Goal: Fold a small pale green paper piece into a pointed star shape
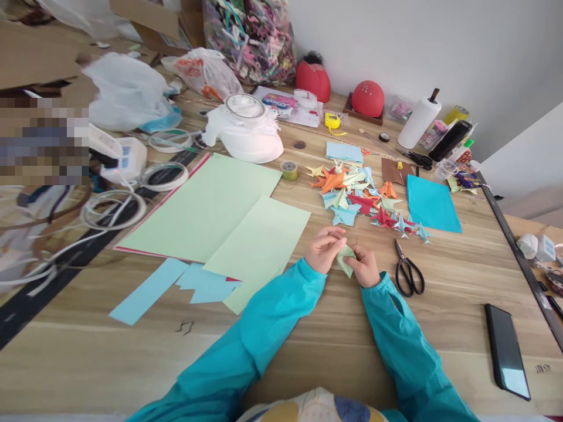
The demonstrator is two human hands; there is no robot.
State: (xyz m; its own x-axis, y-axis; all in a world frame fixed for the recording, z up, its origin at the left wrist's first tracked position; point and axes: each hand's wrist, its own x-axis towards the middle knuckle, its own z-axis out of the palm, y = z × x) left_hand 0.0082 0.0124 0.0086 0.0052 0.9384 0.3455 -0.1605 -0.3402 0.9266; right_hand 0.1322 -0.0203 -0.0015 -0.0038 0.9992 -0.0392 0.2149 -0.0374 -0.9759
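Note:
A small folded piece of pale green paper (pixel 345 261) is held between both hands over the middle of the table. My left hand (pixel 324 248) pinches its upper left side, fingers together. On its right edge my right hand (pixel 366 265) is closed, thumb lying across the paper. Just beyond the hands lies a pile of folded paper cranes (pixel 347 190) in orange, red, light blue and pale green. Black-handled scissors (pixel 409 272) rest to the right of my right hand, blades pointing away. Large pale green sheets (pixel 259 234) spread out to the left.
Light blue paper strips (pixel 149 290) lie at the left front. A thread spool (pixel 289 170) stands behind the sheets. A turquoise sheet (pixel 433 202) and a phone (pixel 508 351) are at the right. White cables (pixel 114 205) and plastic bags (pixel 127 91) crowd the left; a yellow tape measure (pixel 332 121) sits behind.

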